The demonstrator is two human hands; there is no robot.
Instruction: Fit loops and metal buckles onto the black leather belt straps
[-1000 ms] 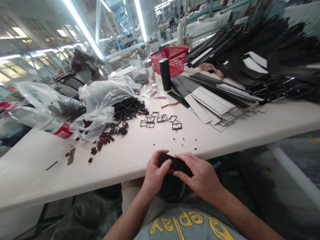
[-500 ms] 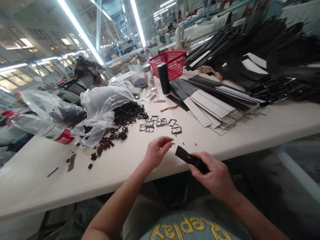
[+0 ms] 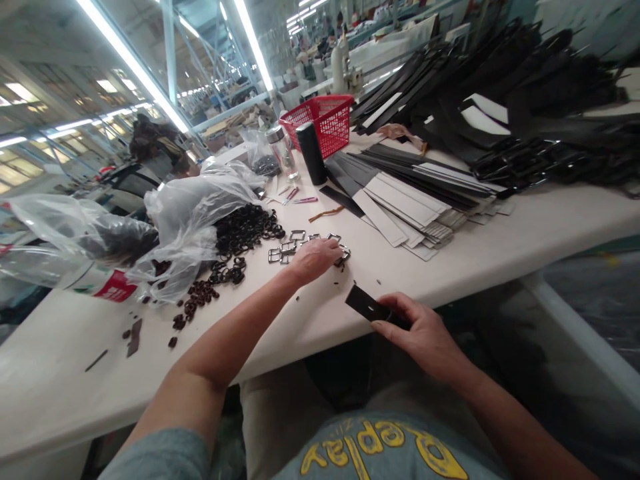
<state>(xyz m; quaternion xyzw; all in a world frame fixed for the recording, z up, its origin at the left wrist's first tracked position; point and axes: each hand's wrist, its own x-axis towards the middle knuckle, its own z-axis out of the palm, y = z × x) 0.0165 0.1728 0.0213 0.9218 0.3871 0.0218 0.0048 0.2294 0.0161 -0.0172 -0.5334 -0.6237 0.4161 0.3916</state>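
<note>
My right hand (image 3: 417, 330) is closed round a black belt strap (image 3: 369, 304) just over the table's front edge. The strap's flat end, with a small slot in it, points left. My left hand (image 3: 317, 259) reaches out over the metal belt buckles, fingers drawn together on the rightmost buckle (image 3: 345, 255). Part of that buckle is hidden by the fingers. Several other silver buckles (image 3: 297, 235) lie just beyond and left of this hand. Tiny dark bits (image 3: 379, 282) are scattered on the tabletop between my hands.
Black loops (image 3: 245, 230) and brown loops (image 3: 200, 297) are heaped at left beside plastic bags (image 3: 195, 193) and a large clear bottle (image 3: 75, 273). Farther back stand a black cylinder (image 3: 311, 153), a glass bottle (image 3: 283, 157) and a red basket (image 3: 335, 127). Strap stacks (image 3: 405, 207) lie right.
My left hand has moved forward from beside the strap's end to the buckles, its fingers now at the rightmost one. My right hand keeps the strap near the table edge. The view has shifted slightly.
</note>
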